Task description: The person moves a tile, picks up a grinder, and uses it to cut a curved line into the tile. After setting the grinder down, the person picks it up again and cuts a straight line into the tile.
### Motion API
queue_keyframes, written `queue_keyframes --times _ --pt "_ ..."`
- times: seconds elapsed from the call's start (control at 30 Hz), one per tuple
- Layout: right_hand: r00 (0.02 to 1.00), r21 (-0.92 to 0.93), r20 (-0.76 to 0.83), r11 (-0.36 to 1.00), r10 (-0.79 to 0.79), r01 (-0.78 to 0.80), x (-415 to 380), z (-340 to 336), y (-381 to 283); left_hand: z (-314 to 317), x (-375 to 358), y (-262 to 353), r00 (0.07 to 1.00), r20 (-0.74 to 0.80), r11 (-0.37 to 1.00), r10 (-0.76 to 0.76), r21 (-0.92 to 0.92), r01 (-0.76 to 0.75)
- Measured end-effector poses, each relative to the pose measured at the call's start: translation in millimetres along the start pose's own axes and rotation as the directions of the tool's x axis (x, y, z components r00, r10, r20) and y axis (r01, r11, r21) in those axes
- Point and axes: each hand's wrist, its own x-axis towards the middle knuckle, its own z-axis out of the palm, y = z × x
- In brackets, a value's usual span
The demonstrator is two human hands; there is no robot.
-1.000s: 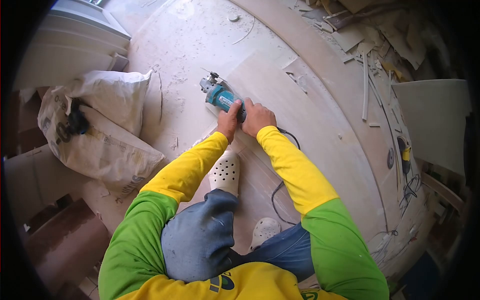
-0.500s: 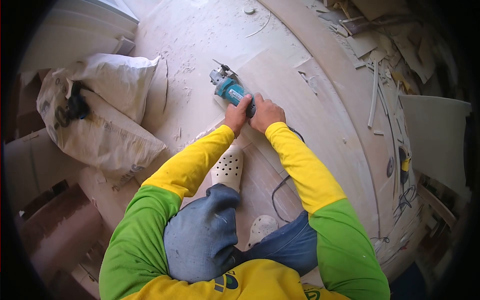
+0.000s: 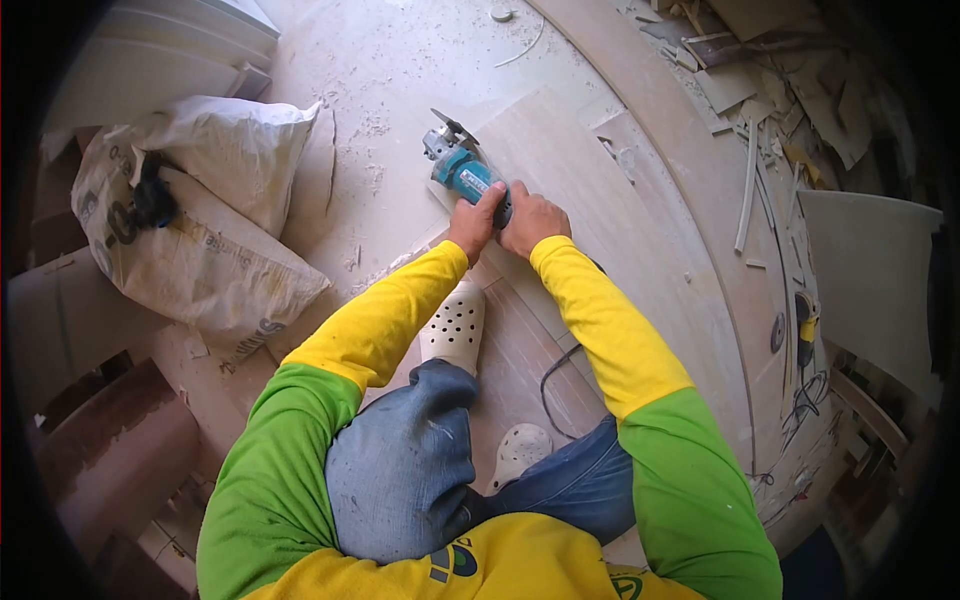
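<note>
A teal angle grinder (image 3: pixel 468 178) is held between both hands over a pale board (image 3: pixel 600 205). My left hand (image 3: pixel 473 222) wraps the near side of its body, thumb along the housing. My right hand (image 3: pixel 534 222) grips the rear end, thumb beside the left one. The grinder's metal head and its disc (image 3: pixel 456 128) point away from me, up and to the left, close over the board's far left corner. From under my right forearm, a dark cord (image 3: pixel 553 378) curls down to the floor.
Two whitish sacks (image 3: pixel 230 160) lie to the left, a black tool (image 3: pixel 153 200) on them. Broken board scraps (image 3: pixel 725 88) pile up at the far right. A yellow-and-black tool (image 3: pixel 806 318) lies at right. My light clogs (image 3: pixel 455 325) stand on the dusty floor.
The disc now shows broader and more tilted at the grinder's head. Both hands keep their hold on the grinder, and the whole view has shifted slightly.
</note>
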Motion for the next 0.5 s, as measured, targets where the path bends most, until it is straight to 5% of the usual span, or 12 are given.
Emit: queue_keyframes --times 0.2,0.27,0.37,0.43,0.5 --pt "1.000 0.034 -0.011 0.999 0.007 -0.006 -7 7 8 4 -8 -2 0.997 0.040 0.998 0.063 0.001 -0.064" --pt "0.991 0.107 -0.135 0.993 -0.026 0.041 -14 17 17 1 -14 -3 0.989 0.065 0.992 0.129 -0.014 -0.129" --pt "0.972 0.229 -0.232 0.973 0.042 0.013 -37 2 35 -16 -17 7 0.941 0.269 0.934 0.205 0.233 -0.270" --pt "0.950 0.255 -0.302 0.967 0.084 -0.004 -50 -11 51 -38 2 26 0.866 0.260 0.738 0.427 0.453 -0.500" --pt "0.919 0.334 -0.381 0.942 0.105 0.031 -75 -35 72 -70 63 19 0.661 0.178 0.345 0.729 0.739 -0.579"
